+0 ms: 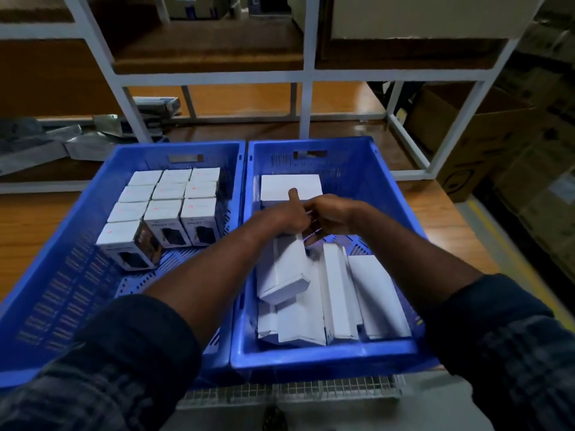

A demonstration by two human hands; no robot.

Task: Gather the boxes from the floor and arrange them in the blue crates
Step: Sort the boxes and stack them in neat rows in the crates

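Two blue crates stand side by side. The left crate (77, 244) holds several small white-topped boxes (169, 191) upright in neat rows at its far end. In the right crate (357, 160), long white boxes (337, 293) lie jumbled at the near end and one white box (291, 183) sits at the far end. Both hands meet over the middle of the right crate. My left hand (284, 217), thumb raised, grips the far end of a tilted long white box (284, 269). My right hand (334, 216) curls its fingers on the same end.
A white metal shelving frame (306, 76) rises just behind the crates, with wooden shelves. Cardboard cartons (473, 141) stand at the right, grey plastic bags (46, 144) lie at the left. A wire mesh edge (292, 391) runs under the crates' near side.
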